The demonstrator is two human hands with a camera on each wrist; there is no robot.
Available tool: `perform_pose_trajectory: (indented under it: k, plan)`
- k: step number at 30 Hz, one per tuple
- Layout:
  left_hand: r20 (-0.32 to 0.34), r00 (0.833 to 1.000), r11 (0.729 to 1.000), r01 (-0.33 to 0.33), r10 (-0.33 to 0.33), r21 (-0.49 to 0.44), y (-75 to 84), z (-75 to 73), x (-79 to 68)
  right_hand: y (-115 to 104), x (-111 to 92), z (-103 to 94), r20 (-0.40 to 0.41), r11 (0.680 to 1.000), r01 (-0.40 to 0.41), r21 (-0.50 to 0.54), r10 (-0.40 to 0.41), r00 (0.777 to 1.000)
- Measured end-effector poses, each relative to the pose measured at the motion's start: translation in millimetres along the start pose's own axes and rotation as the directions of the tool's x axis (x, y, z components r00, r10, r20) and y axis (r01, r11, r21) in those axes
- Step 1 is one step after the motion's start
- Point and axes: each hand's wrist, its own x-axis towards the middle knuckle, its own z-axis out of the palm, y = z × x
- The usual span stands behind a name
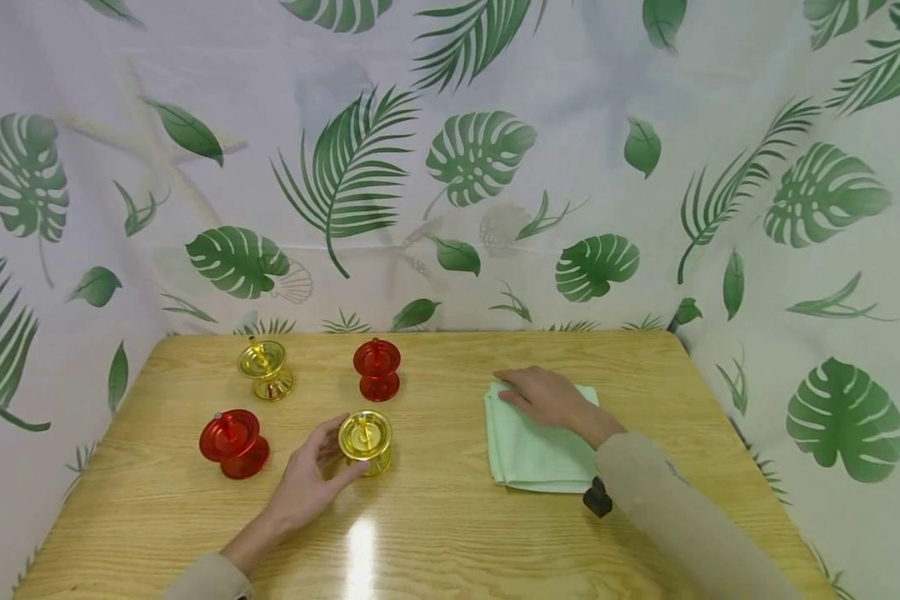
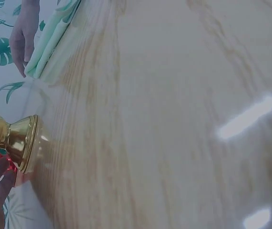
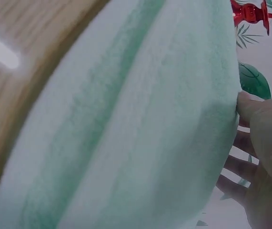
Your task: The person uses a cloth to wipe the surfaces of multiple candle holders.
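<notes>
In the head view my left hand holds a gold candle holder, thumb at its front and fingers round its left side. It stands upright, with a dish and a short central stem. The left wrist view shows its flared base close to the tabletop, my fingers beside it. My right hand rests on a folded mint-green towel, its fingers extended toward the towel's far left corner. The right wrist view shows the thumb at the edge of the towel.
A second gold candle holder stands at the back left. One red candle holder is behind the held one; another red candle holder is at the left. The wooden table meets a leaf-printed curtain at its back.
</notes>
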Motion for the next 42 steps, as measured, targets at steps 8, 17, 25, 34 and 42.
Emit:
perform_pose_trajectory:
  k: [8,17,25,34,42]
  plan:
    - [0.007,0.999,0.999,0.037,-0.036,-0.037,0.5,1.1,3.5,4.2,6.8,2.5,0.021,1.0,-0.031,-0.003,0.031,0.999]
    - [-0.003,1.0,0.998,0.02,-0.021,-0.059,-1.1,2.7,4.4,1.3,9.4,1.8,0.021,0.998,-0.059,-0.006,0.059,0.998]
    - [-0.019,0.999,0.997,0.027,-0.029,-0.079,-1.7,5.3,2.4,0.0,-7.0,-2.2,-0.029,0.994,-0.078,0.077,0.081,0.996]
    - [-0.043,0.998,0.996,0.037,-0.04,-0.081,5.4,5.6,3.8,2.0,-26.3,-10.3,-0.074,0.979,-0.063,0.192,0.078,0.994]
    - [-0.068,0.996,0.996,0.046,-0.052,-0.077,9.4,4.2,5.4,-3.4,-42.8,-17.7,-0.18,0.975,-0.078,0.209,0.116,0.977]
